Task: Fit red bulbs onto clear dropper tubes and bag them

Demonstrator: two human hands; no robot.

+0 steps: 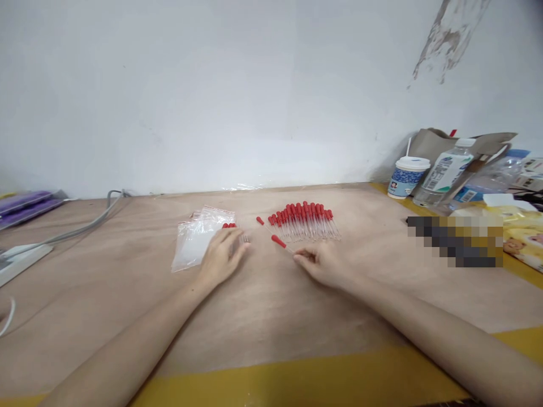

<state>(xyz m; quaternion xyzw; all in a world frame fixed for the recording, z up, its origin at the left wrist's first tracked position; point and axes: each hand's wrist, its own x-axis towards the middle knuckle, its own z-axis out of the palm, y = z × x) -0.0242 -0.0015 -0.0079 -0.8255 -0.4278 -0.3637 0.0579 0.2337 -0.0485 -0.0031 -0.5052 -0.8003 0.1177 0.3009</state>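
My left hand (223,253) is curled round several droppers, whose red bulbs (229,225) peek out above the fingers; glass tubes show beside the fingertips, and the rest is hidden by the hand. Between thumb and fingers, my right hand (324,263) pinches the glass end of one dropper (279,241), its red bulb pointing up and left. Another single dropper (260,220) lies just behind it. A fanned pile of red-bulbed droppers (305,217) rests beyond my right hand. Clear zip bags (189,243) lie in a stack left of my left hand, partly behind it.
Brown paper (263,328) covers the table, with yellow tape along the edges. At right stand a paper cup (407,178), a water bottle (445,172) and a yellow package (524,232). A power strip (25,263) with a grey cable and purple packets (31,206) lie left. A wall closes the back.
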